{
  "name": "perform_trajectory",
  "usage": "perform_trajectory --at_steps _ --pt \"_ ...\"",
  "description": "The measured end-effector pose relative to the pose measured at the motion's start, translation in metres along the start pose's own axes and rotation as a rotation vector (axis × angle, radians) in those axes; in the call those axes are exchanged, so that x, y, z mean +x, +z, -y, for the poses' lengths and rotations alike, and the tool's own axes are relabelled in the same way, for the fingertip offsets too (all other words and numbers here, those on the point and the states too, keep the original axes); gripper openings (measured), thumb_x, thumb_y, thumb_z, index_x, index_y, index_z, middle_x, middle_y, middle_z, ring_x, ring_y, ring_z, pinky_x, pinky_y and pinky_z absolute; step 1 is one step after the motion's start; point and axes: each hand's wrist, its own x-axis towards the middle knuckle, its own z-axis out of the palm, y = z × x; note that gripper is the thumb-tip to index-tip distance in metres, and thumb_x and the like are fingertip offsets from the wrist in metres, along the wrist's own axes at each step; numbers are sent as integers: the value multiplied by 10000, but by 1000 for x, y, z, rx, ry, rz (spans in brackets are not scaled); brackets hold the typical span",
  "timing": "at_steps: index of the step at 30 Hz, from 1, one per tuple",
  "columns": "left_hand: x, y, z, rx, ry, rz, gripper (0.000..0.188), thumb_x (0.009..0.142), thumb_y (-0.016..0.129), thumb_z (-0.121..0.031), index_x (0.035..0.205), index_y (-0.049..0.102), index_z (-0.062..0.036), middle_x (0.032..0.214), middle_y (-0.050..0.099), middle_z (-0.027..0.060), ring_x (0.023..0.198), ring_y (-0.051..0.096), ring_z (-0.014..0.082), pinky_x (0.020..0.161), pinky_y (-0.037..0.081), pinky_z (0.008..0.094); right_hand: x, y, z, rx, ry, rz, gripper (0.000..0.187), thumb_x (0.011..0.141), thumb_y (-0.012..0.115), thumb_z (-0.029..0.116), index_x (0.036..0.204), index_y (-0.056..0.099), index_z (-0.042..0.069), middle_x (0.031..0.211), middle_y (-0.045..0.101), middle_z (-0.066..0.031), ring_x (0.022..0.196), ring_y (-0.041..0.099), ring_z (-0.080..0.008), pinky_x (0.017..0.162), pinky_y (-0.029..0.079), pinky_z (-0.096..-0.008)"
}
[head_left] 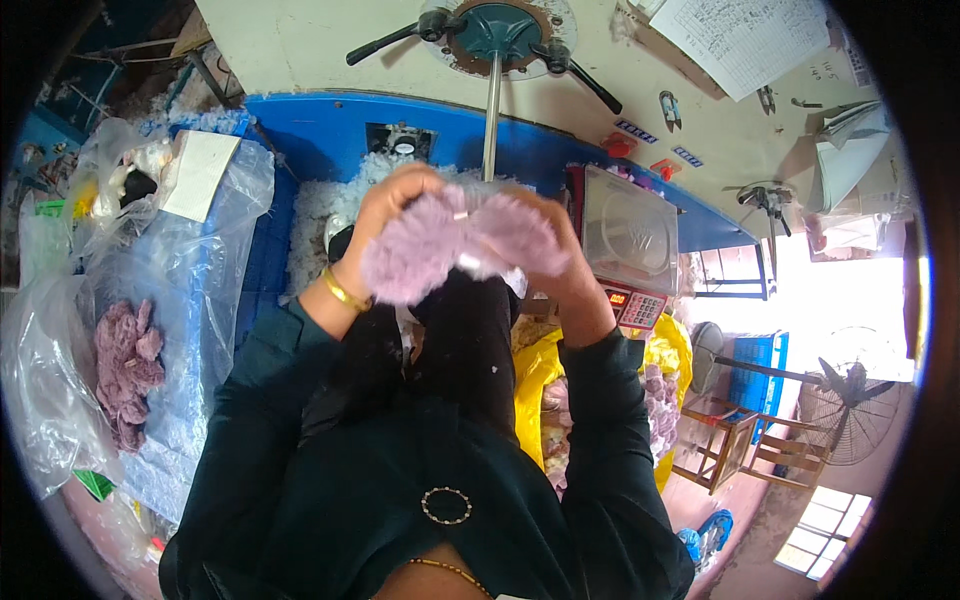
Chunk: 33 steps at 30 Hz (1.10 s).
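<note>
A fluffy mauve plush piece (420,252) is held up in front of me, spread between both hands. Its left side is gripped by my left hand (388,205), which wears a gold bangle; the fingers are partly hidden by the fabric. My right hand (572,250) is closed round the other side of the same piece. Just beyond the plush, a thin metal tube (494,120) runs down from a dark green fitting (497,32) with black levers. The tube's lower end is hidden, so I cannot tell whether it sits inside the plush.
White stuffing fluff (315,235) lies in a blue trough. On the left, a clear plastic bag (240,190) lines a blue crate, with more mauve plush (128,370) there. To the right are a weighing scale (632,222) and a yellow sack (535,385) holding plush pieces.
</note>
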Motion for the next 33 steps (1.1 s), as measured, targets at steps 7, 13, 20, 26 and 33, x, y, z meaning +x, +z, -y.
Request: perform_trajectory --at_steps 7,13,20,26,33 --pt "43 4 50 -105 76 -39 219 788 667 -40 995 594 -25 972 594 26 893 570 132 810 478 263 31 -8 -8 -108 67 -212 261 682 726 38 902 588 10 818 585 -85 724 545 -154 663 444 -263" --pt "51 -4 89 344 215 40 248 885 513 -121 1093 607 -25 1036 636 98 939 602 267 865 492 389 76 23 2 -763 -127 -529 278 769 667 240 904 585 12 827 624 -196 738 617 -371 646 502 -415" --pt "78 12 33 -525 -647 -132 418 975 497 -360 1177 582 -5 1028 624 51 849 581 105 734 488 248 142 -14 -38 -1066 2 -607 363 929 461 345 984 621 24 663 604 -227 616 592 -434 593 489 -501" --pt "51 0 35 -515 -542 18 420 975 507 -321 1244 537 0 1104 599 41 953 545 102 827 461 261 103 -5 -39 -977 -278 -674 222 905 544 265 894 620 57 715 633 -184 614 613 -399 554 504 -463" --pt "30 -1 28 223 -98 102 289 806 644 -92 1059 521 -27 952 591 114 900 589 249 780 471 361 41 -28 -74 -292 -152 -148 365 785 672 59 1130 557 19 1127 565 -119 1040 555 -217 876 465 -374"
